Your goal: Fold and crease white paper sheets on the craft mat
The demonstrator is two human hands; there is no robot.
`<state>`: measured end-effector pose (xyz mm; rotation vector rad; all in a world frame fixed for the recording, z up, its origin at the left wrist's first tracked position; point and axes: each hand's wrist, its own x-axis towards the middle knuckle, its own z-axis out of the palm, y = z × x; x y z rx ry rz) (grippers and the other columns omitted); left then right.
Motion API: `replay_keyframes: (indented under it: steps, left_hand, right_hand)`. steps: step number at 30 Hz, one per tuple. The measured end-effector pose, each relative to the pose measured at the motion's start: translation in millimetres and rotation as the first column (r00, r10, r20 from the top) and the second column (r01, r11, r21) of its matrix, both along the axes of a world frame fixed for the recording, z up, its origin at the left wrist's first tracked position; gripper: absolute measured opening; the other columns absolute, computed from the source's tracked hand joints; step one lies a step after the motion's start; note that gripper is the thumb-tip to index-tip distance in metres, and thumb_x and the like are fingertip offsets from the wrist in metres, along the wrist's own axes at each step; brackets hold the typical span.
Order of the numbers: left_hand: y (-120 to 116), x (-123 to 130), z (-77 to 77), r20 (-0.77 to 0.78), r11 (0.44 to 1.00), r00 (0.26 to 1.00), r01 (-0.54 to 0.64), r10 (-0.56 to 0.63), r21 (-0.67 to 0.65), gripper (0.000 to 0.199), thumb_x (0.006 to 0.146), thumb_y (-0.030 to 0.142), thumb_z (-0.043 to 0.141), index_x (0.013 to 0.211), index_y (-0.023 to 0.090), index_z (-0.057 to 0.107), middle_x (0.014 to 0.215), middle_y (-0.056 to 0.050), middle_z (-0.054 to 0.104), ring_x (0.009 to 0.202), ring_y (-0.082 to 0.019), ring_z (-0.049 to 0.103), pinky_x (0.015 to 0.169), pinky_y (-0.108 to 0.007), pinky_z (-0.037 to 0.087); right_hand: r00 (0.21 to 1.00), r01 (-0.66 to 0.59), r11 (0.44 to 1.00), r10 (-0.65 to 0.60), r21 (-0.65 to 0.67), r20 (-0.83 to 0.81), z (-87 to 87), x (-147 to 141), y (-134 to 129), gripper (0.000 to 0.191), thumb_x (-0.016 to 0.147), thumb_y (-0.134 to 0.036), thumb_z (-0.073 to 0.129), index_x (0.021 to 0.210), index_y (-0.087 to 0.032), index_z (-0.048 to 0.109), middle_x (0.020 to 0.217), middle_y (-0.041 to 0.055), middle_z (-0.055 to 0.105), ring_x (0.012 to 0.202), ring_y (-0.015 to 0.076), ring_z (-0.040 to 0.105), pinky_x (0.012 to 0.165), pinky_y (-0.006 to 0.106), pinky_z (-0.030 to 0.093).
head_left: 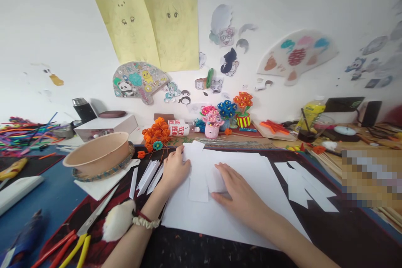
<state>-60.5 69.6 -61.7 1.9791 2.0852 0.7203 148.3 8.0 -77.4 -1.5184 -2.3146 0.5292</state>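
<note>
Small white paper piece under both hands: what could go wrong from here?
1. The small white paper piece lies on a large white paper sheet, pinned only by the left hand and right hand; it could slip or fold crooked.
2. The loose white paper strips beside the left hand may get brushed away.
3. The red-and-yellow-handled scissors lie near the left forearm, possibly snagging it.

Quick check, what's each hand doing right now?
Left hand: fingers curled on the edge of a small white paper piece, pinning it; grip cannot be told.
Right hand: open, flat, pressing the same paper piece.
</note>
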Motion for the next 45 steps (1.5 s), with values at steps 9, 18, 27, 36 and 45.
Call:
replay_keyframes:
  steps: [9, 18, 27, 36, 45]
  left_hand:
    - [-1, -4, 0.8, -0.045, 0.999, 0.998, 0.041, -0.039, 0.031, 0.049, 0.08, 0.019, 0.047, 0.129, 0.018, 0.045, 0.134, -0.01, 0.055, 0.124, -0.029, 0.047, 0.101, -0.048, 0.033]
    - [-9, -2, 7.6, -0.15, 0.977, 0.98, 0.151, -0.129, 0.15, 0.048, 0.08, 0.014, 0.046, 0.126, 0.023, 0.049, 0.131, -0.006, 0.056, 0.125, -0.024, 0.044, 0.105, -0.043, 0.028]
    - [-17, 1, 6.6, -0.141, 0.997, 0.99, 0.026, -0.016, 0.067, 0.026, 0.082, 0.018, 0.047, 0.098, 0.016, 0.068, 0.096, -0.011, 0.066, 0.099, -0.027, 0.055, 0.087, -0.037, 0.041]
    - [-7, 1, -2.5, 0.055, 0.999, 0.997, 0.045, -0.045, -0.004, 0.029, 0.085, 0.022, 0.047, 0.1, 0.014, 0.07, 0.098, -0.008, 0.069, 0.092, -0.019, 0.062, 0.084, -0.027, 0.044]
    - [-10, 17, 0.5, 0.041, 0.997, 0.997, 0.072, -0.07, -0.038, 0.042, 0.073, 0.039, 0.066, 0.107, 0.015, 0.066, 0.094, -0.008, 0.065, 0.094, -0.025, 0.06, 0.082, -0.033, 0.044]
  right_hand:
    - [0.998, -0.052, 0.998, 0.052, -0.018, -0.027, 0.1, 2, 2, 0.069, 0.09, -0.046, 0.044, 0.147, -0.012, 0.029, 0.156, 0.0101, 0.022, 0.144, 0.0224, 0.018, 0.117, 0.04, 0.02]
    - [0.996, -0.076, 0.997, 0.076, 0.017, -0.045, -0.5, 4, 5, 0.066, 0.089, -0.049, 0.046, 0.145, -0.014, 0.035, 0.154, 0.0112, 0.027, 0.142, 0.0243, 0.023, 0.116, 0.042, 0.023]
    - [0.995, -0.1, 0.994, 0.101, 0.033, -0.019, 1.0, 5, 4, 0.064, 0.091, -0.049, 0.044, 0.144, -0.016, 0.036, 0.154, 0.0114, 0.027, 0.142, 0.0242, 0.023, 0.115, 0.043, 0.024]
    - [0.995, -0.1, 0.995, 0.1, 0.015, 0.006, 5.3, 4, 2, 0.063, 0.091, -0.05, 0.042, 0.142, -0.014, 0.039, 0.155, 0.0111, 0.026, 0.142, 0.0241, 0.022, 0.116, 0.041, 0.023]
    - [0.996, -0.091, 0.995, 0.091, 0.045, 0.008, 3.4, 1, 2, 0.063, 0.091, -0.049, 0.042, 0.143, -0.013, 0.037, 0.153, 0.0138, 0.027, 0.142, 0.0259, 0.022, 0.115, 0.045, 0.025]
